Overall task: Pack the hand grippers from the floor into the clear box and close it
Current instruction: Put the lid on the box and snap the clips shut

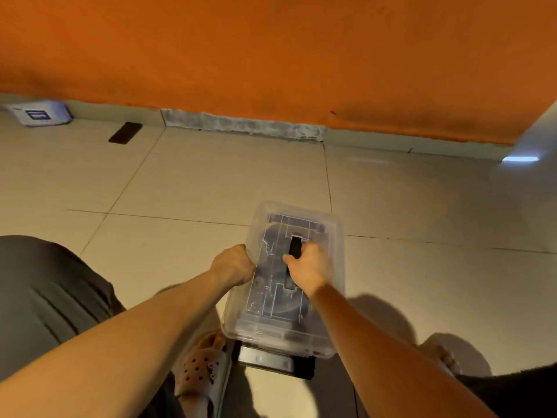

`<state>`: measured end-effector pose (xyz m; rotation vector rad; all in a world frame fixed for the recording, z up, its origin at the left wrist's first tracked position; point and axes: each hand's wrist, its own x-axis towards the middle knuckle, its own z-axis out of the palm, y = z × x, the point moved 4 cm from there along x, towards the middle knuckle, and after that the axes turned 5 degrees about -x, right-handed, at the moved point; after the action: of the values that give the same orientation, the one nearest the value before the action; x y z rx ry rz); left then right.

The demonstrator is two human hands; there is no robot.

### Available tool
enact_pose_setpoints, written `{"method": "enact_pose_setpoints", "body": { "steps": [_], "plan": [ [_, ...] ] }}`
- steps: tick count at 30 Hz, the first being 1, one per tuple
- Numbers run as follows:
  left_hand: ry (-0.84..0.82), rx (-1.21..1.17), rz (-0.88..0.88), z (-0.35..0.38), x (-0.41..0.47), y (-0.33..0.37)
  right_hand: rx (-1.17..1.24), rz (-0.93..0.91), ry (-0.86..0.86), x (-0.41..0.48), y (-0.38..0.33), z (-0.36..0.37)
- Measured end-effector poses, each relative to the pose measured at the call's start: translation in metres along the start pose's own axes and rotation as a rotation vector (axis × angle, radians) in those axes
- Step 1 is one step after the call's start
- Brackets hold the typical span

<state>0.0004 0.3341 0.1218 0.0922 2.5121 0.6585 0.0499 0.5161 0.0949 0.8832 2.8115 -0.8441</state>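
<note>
Gripping left rim of clear box (338,297): left hand (233,265), fingers curled. Right hand (310,267) clenched round black handle (294,245) atop closed lid (313,224). Dark contents beneath grip, blurred. Tiled floor (211,182) below.

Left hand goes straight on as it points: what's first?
The clear box: the left hand grips its left rim, so it would press straight into the box wall, probably toward the right hand.

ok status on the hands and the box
Left hand grips clear box at left edge. Right hand holds the black handle on its lid. Lid on. Black object under the near end.
</note>
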Motion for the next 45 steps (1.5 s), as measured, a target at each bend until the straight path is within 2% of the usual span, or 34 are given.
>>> {"method": "enact_pose_setpoints", "body": {
  "steps": [6,11,13,17,20,23,27,31,35,37,39,42,45],
  "plan": [
    [-0.031,-0.297,-0.125,-0.004,0.010,-0.012,-0.036,-0.066,-0.105,0.027,-0.001,-0.008],
    [-0.152,-0.438,-0.189,-0.007,0.009,-0.024,-0.204,-0.305,0.139,0.068,0.007,-0.059],
    [-0.143,-0.438,-0.164,-0.006,0.007,-0.027,-0.262,-0.403,0.106,0.089,0.007,-0.066],
    [-0.086,-0.393,-0.094,-0.006,0.008,-0.025,-0.309,-0.358,-0.103,0.118,0.012,-0.052],
    [-0.084,-0.247,-0.007,-0.011,0.019,-0.014,-0.346,-0.332,-0.028,0.117,0.024,-0.054],
    [-0.004,-0.124,0.094,-0.015,0.033,0.006,-0.393,-0.228,-0.001,0.116,0.054,-0.071],
    [0.113,-0.179,0.158,-0.019,0.057,0.029,-0.446,-0.050,-0.108,0.100,0.088,-0.087],
    [0.121,-0.224,0.155,-0.023,0.066,0.040,-0.415,0.114,-0.233,0.090,0.108,-0.094],
    [0.202,-0.176,0.055,-0.019,0.050,0.019,-0.173,0.222,-0.477,0.080,0.124,-0.105],
    [0.283,-0.133,-0.035,-0.015,0.032,0.001,-0.072,0.229,-0.455,0.079,0.132,-0.105],
    [0.317,-0.153,-0.208,-0.006,0.015,-0.026,0.002,0.215,-0.372,0.081,0.136,-0.101],
    [0.208,-0.466,-0.470,0.010,-0.013,-0.061,0.215,0.205,-0.367,0.082,0.137,-0.086],
    [-0.076,-0.683,-0.499,0.024,-0.039,-0.054,0.322,0.250,-0.441,0.080,0.147,-0.068]
  ]
}}
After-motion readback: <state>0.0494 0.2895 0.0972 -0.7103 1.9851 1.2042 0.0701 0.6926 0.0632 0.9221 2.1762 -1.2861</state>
